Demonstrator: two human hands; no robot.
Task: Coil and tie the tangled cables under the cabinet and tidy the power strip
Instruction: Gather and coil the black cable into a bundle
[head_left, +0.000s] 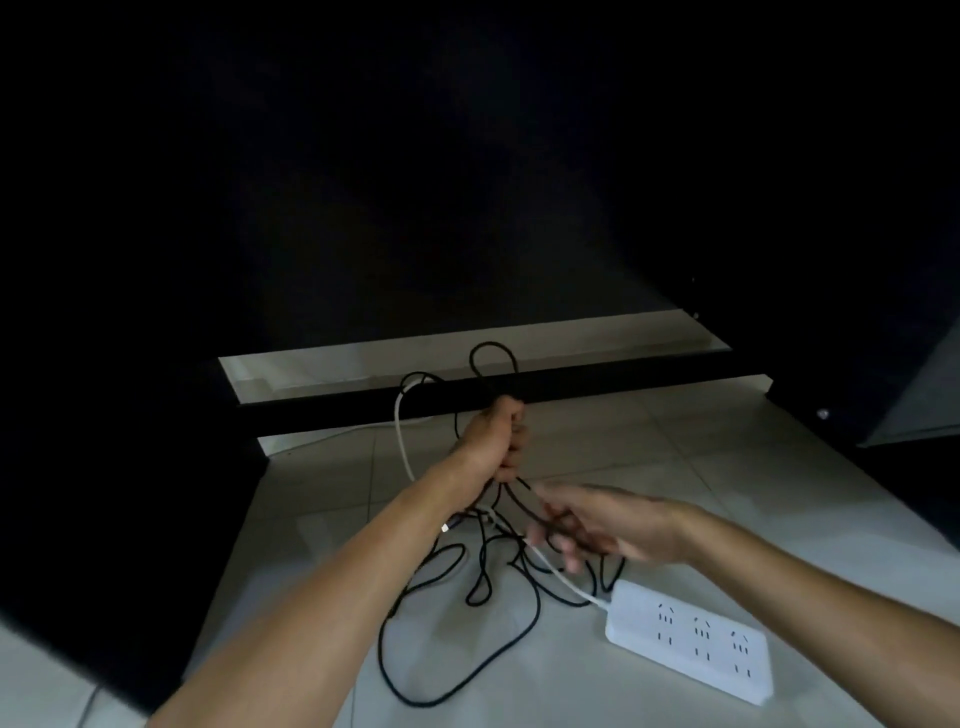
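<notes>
Early in the job: the left hand (496, 441) grips a bunch of black cable (415, 670) above the floor (675, 467), the blurred right hand (587, 530) pinches strands below, loops sprawl untied beside the power strip (691, 642).

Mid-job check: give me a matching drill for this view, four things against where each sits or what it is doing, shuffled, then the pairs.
Things:
1. left hand
2. right hand
3. power strip
4. black cable

States:
A. lies flat on the floor tiles, white
B. grips a raised bunch of cable loops
C. sprawls in loose loops on the floor
D. fingers curled round strands lower down, blurred

Pairs: 1-B, 2-D, 3-A, 4-C
</notes>
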